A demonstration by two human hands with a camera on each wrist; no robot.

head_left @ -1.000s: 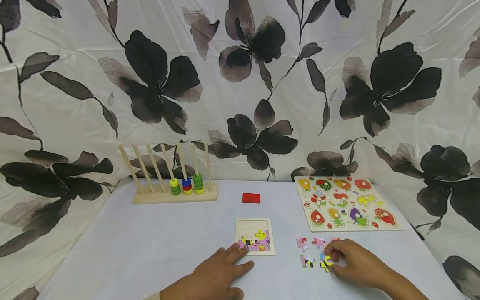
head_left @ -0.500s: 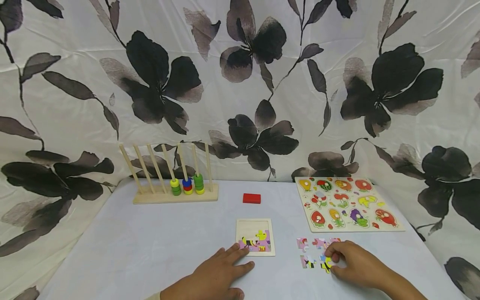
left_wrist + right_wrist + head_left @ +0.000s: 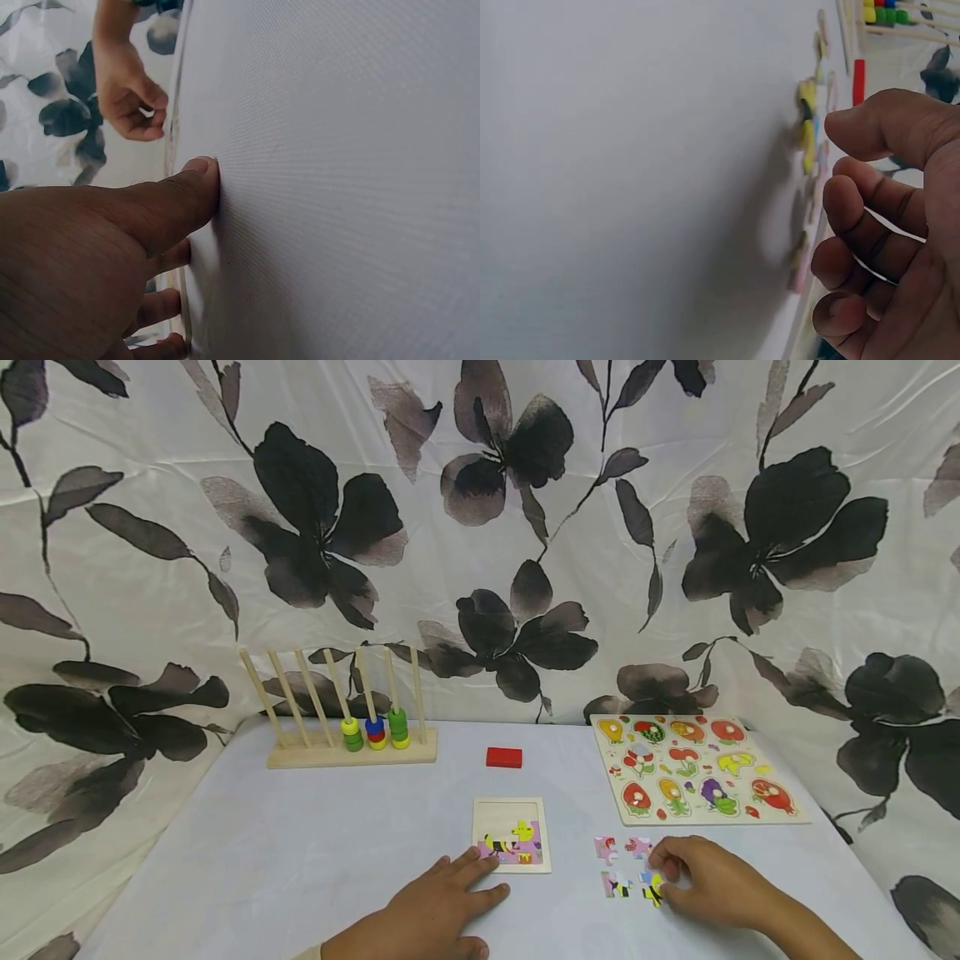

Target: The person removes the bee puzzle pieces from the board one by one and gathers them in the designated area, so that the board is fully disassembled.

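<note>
Puzzle pieces (image 3: 617,885) lie loose on the near right part of the white table (image 3: 300,835), with the right hand (image 3: 716,881) at their right side. Its fingers are loosely curled, thumb and fingertips apart and gripping nothing; whether they touch a piece, I cannot tell. Left of these, a small wooden frame (image 3: 495,812) holds fitted pieces (image 3: 525,857) in its near part. The left hand (image 3: 431,906), fingers spread and fairly straight, reaches the frame's near left corner with its fingertips. Farther back are a peg rack (image 3: 360,759) with coloured rings (image 3: 398,727) on the left, a red block (image 3: 504,757) mid-table and a fruit board (image 3: 690,819) on the right.
</note>
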